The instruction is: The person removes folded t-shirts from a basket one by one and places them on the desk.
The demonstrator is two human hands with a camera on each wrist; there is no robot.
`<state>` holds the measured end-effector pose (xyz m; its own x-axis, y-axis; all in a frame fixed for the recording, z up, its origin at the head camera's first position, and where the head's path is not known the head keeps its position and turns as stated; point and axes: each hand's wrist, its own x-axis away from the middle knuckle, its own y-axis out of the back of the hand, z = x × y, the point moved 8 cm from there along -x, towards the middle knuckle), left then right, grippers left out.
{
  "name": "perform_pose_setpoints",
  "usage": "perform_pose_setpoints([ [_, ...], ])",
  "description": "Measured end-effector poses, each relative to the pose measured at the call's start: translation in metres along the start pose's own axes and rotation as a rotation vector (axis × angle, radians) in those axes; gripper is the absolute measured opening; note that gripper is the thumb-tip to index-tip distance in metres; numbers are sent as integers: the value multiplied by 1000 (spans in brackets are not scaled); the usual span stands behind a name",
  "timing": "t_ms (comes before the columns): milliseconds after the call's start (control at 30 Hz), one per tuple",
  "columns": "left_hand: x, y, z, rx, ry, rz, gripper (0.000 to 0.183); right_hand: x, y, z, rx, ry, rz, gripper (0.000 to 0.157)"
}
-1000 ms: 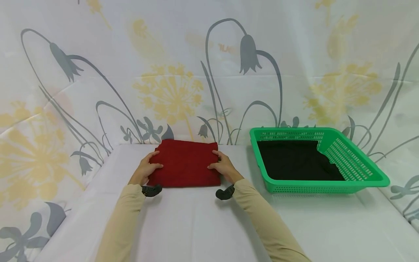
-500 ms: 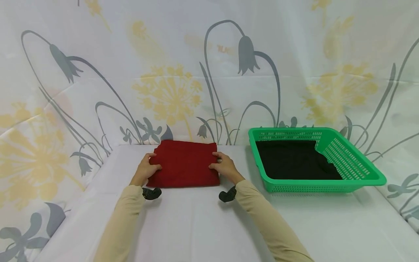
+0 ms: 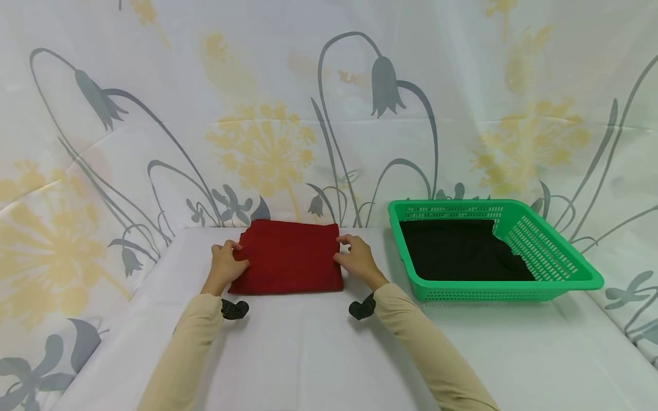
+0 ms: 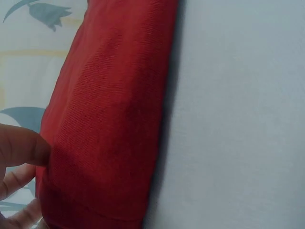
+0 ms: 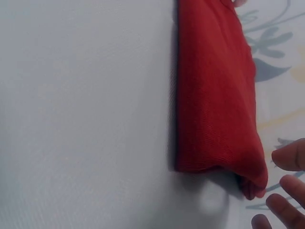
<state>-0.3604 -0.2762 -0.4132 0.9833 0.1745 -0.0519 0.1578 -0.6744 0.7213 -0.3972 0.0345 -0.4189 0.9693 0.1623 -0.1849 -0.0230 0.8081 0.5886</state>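
A folded red cloth (image 3: pixel 290 257) lies on the white table, its layers stacked into a flat rectangle. At its left edge is my left hand (image 3: pixel 223 265); the thumb touches the fabric (image 4: pixel 105 114), while the other fingers are spread loosely beside the edge in the left wrist view. My right hand (image 3: pixel 360 261) is at the right edge with bent, parted fingers. In the right wrist view, a small gap separates those fingers (image 5: pixel 288 155) from the cloth's corner (image 5: pixel 219 119). The folded layers stick out slightly at that corner.
A green plastic basket (image 3: pixel 496 289) stands to the right on the table, with black cloth (image 3: pixel 462 251) lying flat inside it. Behind the table hangs a white curtain (image 3: pixel 288 74) with a flower print. A black wrist device (image 3: pixel 362 308) is on each wrist.
My right hand has drawn off the cloth's right edge, its fingers now apart from it. The left hand has eased slightly left. The red cloth keeps its place and shape.
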Motion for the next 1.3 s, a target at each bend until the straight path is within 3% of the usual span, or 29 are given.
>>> perform_pose_setpoints([
  [233,9,4,-3,-42,-53,-23,31,6,9,13,32,89,8,36],
  [500,17,11,-12,-112,-183,-41,27,14,13,32,212,243,20,37],
  [667,20,14,-14,-148,-227,-34,25,17,17,41,269,291,21,36],
  [1033,26,16,-29,-223,-278,-77,24,33,34,63,250,399,15,38],
  [1300,34,15,-47,-187,-307,-89,24,42,52,71,223,441,-50,35],
])
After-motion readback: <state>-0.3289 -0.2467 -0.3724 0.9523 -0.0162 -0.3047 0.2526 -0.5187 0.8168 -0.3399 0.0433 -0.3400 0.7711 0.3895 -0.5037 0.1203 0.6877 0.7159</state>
